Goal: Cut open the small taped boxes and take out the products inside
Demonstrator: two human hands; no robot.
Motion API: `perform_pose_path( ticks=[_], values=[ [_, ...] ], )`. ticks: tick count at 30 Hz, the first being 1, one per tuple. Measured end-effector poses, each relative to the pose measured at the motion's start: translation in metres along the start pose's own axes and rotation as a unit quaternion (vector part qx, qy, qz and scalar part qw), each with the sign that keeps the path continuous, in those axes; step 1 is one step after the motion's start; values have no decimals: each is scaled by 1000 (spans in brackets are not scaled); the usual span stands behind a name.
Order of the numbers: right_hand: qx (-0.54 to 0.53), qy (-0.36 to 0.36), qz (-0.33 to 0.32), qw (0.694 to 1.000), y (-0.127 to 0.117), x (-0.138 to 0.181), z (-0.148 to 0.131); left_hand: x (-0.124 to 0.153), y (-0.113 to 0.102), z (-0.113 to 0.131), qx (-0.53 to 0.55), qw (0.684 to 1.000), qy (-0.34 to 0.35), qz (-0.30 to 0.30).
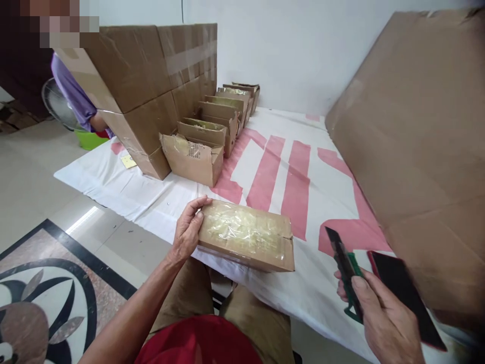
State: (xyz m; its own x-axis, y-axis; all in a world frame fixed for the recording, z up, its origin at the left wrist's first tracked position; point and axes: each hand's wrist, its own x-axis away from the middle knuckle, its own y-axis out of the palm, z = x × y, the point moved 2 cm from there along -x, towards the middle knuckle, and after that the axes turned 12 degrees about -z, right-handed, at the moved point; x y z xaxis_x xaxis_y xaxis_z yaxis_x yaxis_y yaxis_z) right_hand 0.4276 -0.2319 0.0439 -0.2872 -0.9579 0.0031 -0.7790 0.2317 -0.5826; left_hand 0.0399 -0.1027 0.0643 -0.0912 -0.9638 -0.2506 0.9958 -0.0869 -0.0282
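Observation:
A small cardboard box [242, 230] lies at the table's near edge, its top covered by shiny, yellowish clear tape or film. My left hand [188, 230] grips the box's left end, with the thumb on top and the fingers over the far corner. To the right, clear of the box, my right hand [382, 303] is closed round a green and black utility knife [349, 280]. The knife's dark blade points up and away from me. Just beside that hand lies a black phone with a red edge [405, 293].
Several opened small boxes [197, 159] stand in a row along stacked large cartons [140, 81]. A big carton [420, 151] rises on the right. White cloth with pink patches [295, 177] covers the table. Behind the stack, a person's purple sleeve [71, 91] shows near a fan [56, 103].

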Motion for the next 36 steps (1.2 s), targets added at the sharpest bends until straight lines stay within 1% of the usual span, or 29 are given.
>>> perform_pose_path(
  ticks=[2, 5, 8, 11, 13, 16, 19, 22, 25, 28, 31, 34, 36],
  values=[
    [7, -22, -14, 1000, -1, -6, -21, 1, 0, -1, 3, 1000, 7, 0],
    [56, -95, -66, 992, 3, -14, -62, 3, 0, -4, 14, 1000, 13, -7],
    [107, -161, -120, 974, 12, -23, -106, 3, 0, -8, 23, 1000, 10, -16],
    [150, -213, -171, 950, 27, -32, -140, 3, -1, -11, 31, 999, 7, -18],
    [181, -256, -194, 930, 38, -39, -154, 2, -1, -11, 35, 999, 6, -18],
    [244, -315, -207, 894, 57, -51, -168, 2, 0, -11, 42, 999, 5, -17],
    [317, -352, -209, 855, 74, -60, -180, 2, 2, -11, 50, 999, 8, -16],
    [368, -382, -202, 823, 87, -63, -194, 2, 4, -13, 73, 997, 16, -15],
    [407, -389, -212, 799, 98, -64, -205, 1, 5, -14, 103, 994, 35, -14],
    [443, -373, -225, 784, 105, -64, -211, 2, 6, -15, 116, 992, 44, -22],
    [486, -322, -254, 772, 110, -63, -216, 2, 6, -16, 117, 992, 43, -25],
    [535, -272, -287, 747, 114, -61, -227, 2, 5, -17, 109, 993, 45, -26],
    [560, -259, -295, 730, 115, -58, -237, 2, 5, -17, 100, 994, 46, -29]
  ],
)
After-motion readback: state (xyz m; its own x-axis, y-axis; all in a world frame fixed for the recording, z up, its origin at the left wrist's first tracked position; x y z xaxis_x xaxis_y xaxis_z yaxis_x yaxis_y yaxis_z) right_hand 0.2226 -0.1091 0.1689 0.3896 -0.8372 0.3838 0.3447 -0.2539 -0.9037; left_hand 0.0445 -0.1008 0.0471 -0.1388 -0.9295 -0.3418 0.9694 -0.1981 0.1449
